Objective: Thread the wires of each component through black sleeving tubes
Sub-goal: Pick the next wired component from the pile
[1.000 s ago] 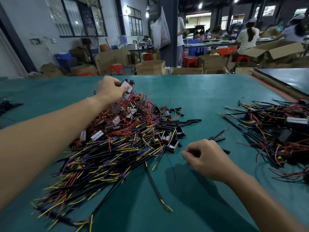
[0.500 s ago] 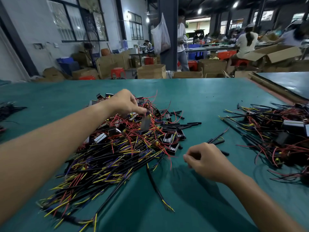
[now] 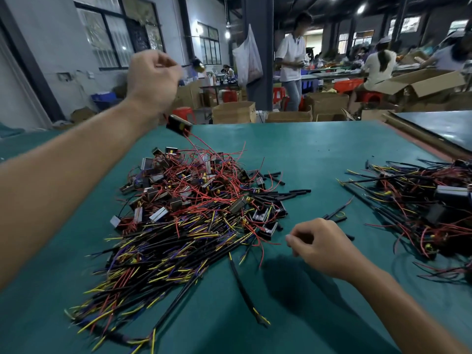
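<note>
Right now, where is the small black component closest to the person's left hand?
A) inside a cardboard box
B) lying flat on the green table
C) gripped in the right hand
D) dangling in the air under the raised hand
D: the component hangs in the air just below the raised left hand, and its red wires trail down to the pile on the table.

Left hand (image 3: 150, 80) raised at 11 o'clock, fingers curled, holding a dangling component (image 3: 178, 124). Right hand (image 3: 321, 246) low at 4 o'clock, fingers curled; contents not visible.
</note>
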Action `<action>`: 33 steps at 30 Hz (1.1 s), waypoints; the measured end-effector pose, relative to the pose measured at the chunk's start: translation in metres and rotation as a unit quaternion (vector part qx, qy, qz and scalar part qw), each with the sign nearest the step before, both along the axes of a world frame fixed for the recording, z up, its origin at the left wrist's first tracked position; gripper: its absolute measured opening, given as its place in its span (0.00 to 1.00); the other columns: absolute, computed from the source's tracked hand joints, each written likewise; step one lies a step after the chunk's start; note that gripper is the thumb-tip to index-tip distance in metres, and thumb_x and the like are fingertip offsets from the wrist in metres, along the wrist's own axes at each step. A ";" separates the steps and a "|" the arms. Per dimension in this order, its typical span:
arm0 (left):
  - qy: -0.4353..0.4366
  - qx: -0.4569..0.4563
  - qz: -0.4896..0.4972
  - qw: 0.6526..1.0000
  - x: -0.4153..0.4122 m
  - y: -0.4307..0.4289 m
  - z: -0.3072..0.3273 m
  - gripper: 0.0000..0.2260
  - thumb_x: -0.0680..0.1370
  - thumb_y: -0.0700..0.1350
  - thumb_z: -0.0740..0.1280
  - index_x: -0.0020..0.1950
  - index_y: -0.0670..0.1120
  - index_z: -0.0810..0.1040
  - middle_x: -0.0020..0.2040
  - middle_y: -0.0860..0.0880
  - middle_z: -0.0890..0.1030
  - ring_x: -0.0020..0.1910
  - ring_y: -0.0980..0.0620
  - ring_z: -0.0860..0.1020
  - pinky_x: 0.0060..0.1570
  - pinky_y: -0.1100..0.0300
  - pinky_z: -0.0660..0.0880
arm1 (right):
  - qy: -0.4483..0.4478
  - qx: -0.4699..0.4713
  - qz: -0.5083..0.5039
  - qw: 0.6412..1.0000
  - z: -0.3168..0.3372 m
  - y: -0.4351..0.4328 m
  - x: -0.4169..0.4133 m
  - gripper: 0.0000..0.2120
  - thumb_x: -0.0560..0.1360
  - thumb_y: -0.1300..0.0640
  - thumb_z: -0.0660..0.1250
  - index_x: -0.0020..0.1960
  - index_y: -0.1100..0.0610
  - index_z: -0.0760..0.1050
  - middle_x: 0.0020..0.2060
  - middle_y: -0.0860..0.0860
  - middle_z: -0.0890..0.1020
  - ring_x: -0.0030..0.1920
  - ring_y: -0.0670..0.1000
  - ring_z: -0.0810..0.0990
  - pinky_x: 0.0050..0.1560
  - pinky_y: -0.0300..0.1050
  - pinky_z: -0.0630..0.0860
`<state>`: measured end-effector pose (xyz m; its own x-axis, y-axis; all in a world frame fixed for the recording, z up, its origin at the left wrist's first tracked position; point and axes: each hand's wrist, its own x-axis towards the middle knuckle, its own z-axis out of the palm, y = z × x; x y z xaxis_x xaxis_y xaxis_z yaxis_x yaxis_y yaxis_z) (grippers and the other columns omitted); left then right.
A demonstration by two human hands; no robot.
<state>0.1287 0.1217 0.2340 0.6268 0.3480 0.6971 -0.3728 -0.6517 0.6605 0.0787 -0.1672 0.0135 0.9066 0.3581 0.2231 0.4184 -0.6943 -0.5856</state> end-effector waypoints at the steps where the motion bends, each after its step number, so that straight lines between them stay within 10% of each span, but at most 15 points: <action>1: 0.015 -0.006 -0.039 0.999 -0.008 -0.010 0.001 0.07 0.77 0.39 0.68 0.41 0.49 0.77 0.40 0.51 0.79 0.36 0.57 0.76 0.33 0.66 0.74 | 0.006 0.019 -0.003 1.000 0.001 0.001 0.000 0.13 0.78 0.53 0.66 0.35 0.54 0.78 0.29 0.49 0.81 0.25 0.44 0.73 0.31 0.40 0.71; 7: 0.208 -0.003 -0.272 0.940 -0.050 -0.076 -0.053 0.02 0.79 0.36 0.65 0.46 0.40 0.77 0.31 0.48 0.81 0.22 0.55 0.70 0.21 0.63 0.69 | 0.223 0.424 0.020 0.877 0.019 0.001 0.001 0.15 0.83 0.50 0.55 0.58 0.59 0.74 0.39 0.56 0.83 0.28 0.54 0.76 0.33 0.47 0.77; 11: 0.316 -0.109 -0.365 0.869 -0.061 -0.114 -0.123 0.04 0.78 0.35 0.65 0.44 0.42 0.74 0.32 0.45 0.82 0.20 0.54 0.67 0.21 0.65 0.67 | 0.302 0.512 0.037 0.804 0.029 -0.012 0.003 0.21 0.82 0.46 0.50 0.57 0.59 0.75 0.39 0.59 0.81 0.29 0.53 0.74 0.34 0.46 0.74; 18: 0.349 -0.276 -0.338 0.829 -0.060 -0.124 -0.199 0.01 0.79 0.36 0.65 0.48 0.40 0.76 0.34 0.45 0.83 0.21 0.55 0.72 0.26 0.60 0.78 | 0.229 0.455 -0.110 0.853 0.025 -0.015 0.012 0.11 0.80 0.66 0.56 0.46 0.60 0.77 0.26 0.53 0.79 0.22 0.48 0.72 0.24 0.38 0.75; 25: 0.334 -0.276 -0.345 0.833 -0.058 -0.097 -0.205 0.08 0.79 0.34 0.62 0.50 0.41 0.81 0.44 0.41 0.85 0.27 0.54 0.76 0.30 0.63 0.77 | 0.121 0.329 -0.214 0.912 0.013 -0.027 0.025 0.08 0.78 0.66 0.57 0.49 0.59 0.75 0.21 0.49 0.78 0.17 0.46 0.69 0.21 0.37 0.70; 33: 0.374 -0.340 -0.436 0.744 -0.057 -0.095 -0.201 0.13 0.84 0.42 0.55 0.62 0.41 0.75 0.56 0.39 0.83 0.40 0.49 0.82 0.41 0.55 0.82 | -0.121 0.097 -0.206 0.966 0.016 -0.028 0.015 0.12 0.75 0.55 0.68 0.58 0.53 0.77 0.47 0.45 0.80 0.55 0.51 0.76 0.56 0.44 0.69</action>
